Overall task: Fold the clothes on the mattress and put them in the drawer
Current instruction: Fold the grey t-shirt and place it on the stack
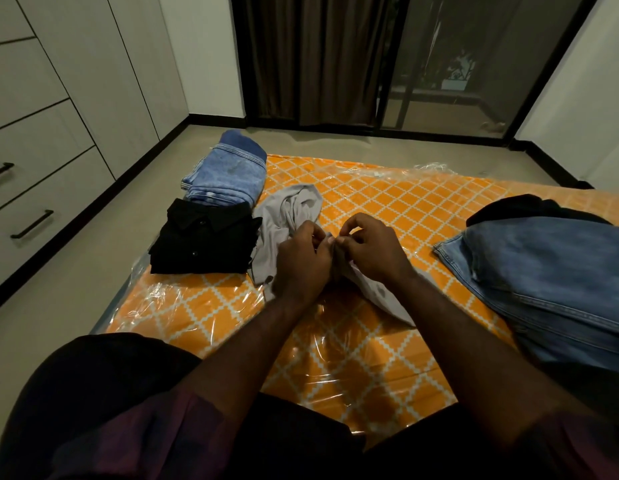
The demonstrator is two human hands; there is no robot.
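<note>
Orange mattress [370,188] carries folded jeans [225,174], folded black shirt [204,237], crumpled grey garment [287,209] and loose denim [543,271]

You have a grey garment [287,216] lying crumpled and unfolded at frame centre on the orange diamond-patterned mattress [370,188]. Left of it sit 2 folded piles: a black shirt [204,237], and light-blue jeans [228,174] just above it. At the right edge, darker blue jeans [550,271] lie loosely heaped. The drawers [41,199], closed, line the left edge.
</note>
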